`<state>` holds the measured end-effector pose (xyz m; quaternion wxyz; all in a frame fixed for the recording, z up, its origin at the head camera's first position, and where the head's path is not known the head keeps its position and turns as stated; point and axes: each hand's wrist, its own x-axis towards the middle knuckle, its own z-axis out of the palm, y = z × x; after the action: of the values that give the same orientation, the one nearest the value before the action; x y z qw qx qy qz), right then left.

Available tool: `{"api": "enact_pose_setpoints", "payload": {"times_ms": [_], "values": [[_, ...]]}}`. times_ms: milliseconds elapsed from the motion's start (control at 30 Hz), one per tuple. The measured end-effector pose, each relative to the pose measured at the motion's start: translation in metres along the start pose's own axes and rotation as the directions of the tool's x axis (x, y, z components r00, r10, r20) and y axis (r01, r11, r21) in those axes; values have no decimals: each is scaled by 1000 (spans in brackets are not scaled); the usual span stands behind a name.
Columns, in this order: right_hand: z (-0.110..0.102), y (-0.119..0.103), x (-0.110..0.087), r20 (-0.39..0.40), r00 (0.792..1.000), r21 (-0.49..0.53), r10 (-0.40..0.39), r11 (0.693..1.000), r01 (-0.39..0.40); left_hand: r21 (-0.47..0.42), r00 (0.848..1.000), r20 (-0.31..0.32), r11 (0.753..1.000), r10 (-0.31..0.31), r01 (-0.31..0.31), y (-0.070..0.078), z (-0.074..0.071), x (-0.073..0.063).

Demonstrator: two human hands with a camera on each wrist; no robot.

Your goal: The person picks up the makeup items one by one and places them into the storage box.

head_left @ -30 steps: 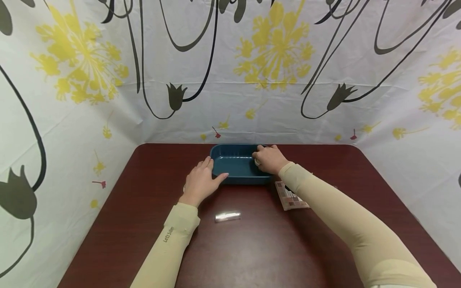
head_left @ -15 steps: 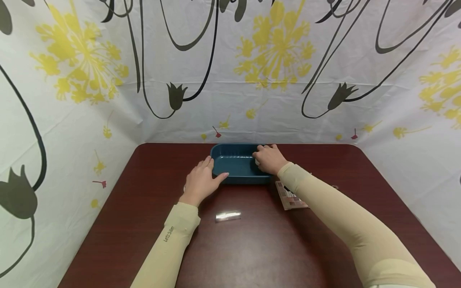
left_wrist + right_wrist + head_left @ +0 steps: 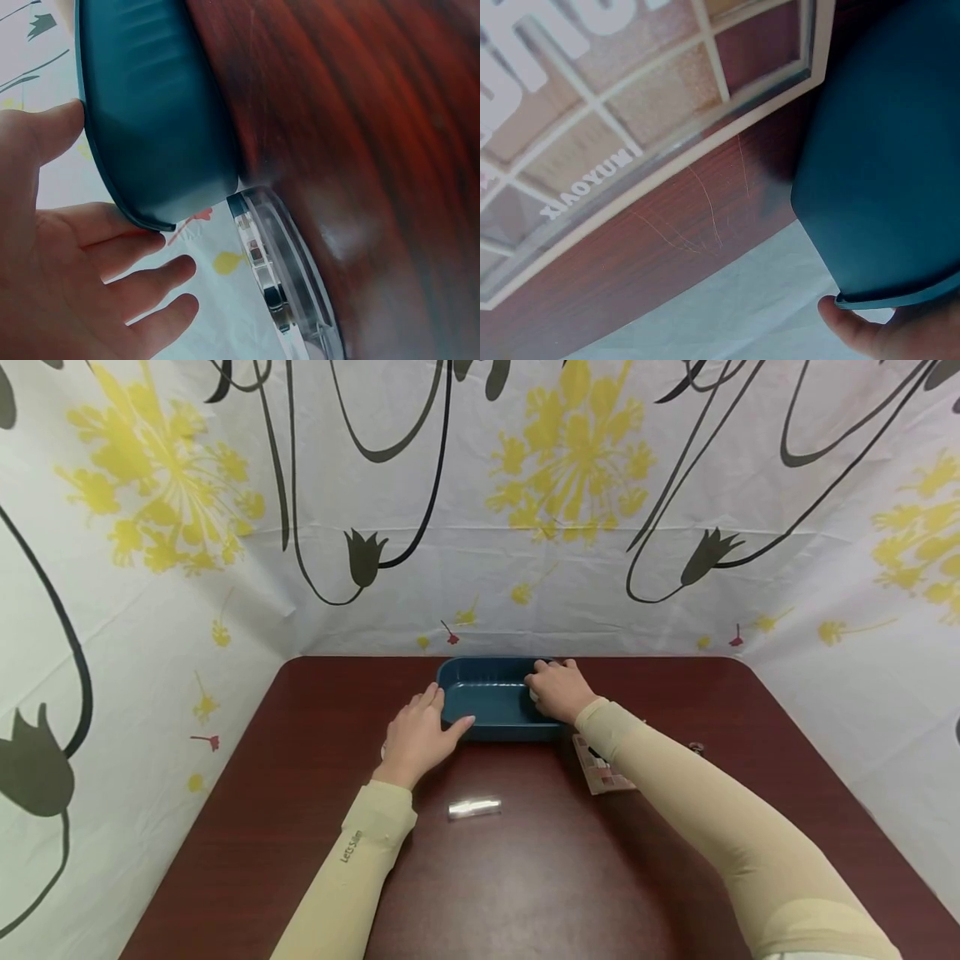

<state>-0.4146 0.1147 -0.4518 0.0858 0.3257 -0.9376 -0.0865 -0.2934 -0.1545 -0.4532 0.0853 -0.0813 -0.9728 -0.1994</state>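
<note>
A blue rectangular tray (image 3: 491, 702) sits near the table's far edge. My left hand (image 3: 420, 735) touches its near left corner with fingers spread and fairly straight; in the left wrist view the thumb and forefinger meet the rim. At the other end my right hand (image 3: 561, 691) curls its fingers over the right side of the tray. A small white spot shows beside its thumb, too small to identify. In the right wrist view a fingertip is at the rim, and the rest of the hand is mostly out of frame.
An eyeshadow palette (image 3: 600, 772) lies under the right forearm. A clear, shiny tube-like piece (image 3: 474, 810) rests in front of the tray. Beside the left hand is a round clear-sided case (image 3: 281, 277). A small ring-shaped thing (image 3: 697, 747) lies beyond the right sleeve. Patterned cloth hangs behind.
Both hands stay on the tray, almost still. The head view shifts very slightly, and the small ring-shaped thing past the right sleeve shows more fully.
</note>
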Motion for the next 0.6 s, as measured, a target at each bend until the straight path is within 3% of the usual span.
{"api": "enact_pose_setpoints", "payload": {"times_ms": [600], "values": [[-3, 3, 0, 51, 998, 53, 28, 998, -30, -20, 1000, 22, 1000, -19, 20, 1, -1, 0]]}}
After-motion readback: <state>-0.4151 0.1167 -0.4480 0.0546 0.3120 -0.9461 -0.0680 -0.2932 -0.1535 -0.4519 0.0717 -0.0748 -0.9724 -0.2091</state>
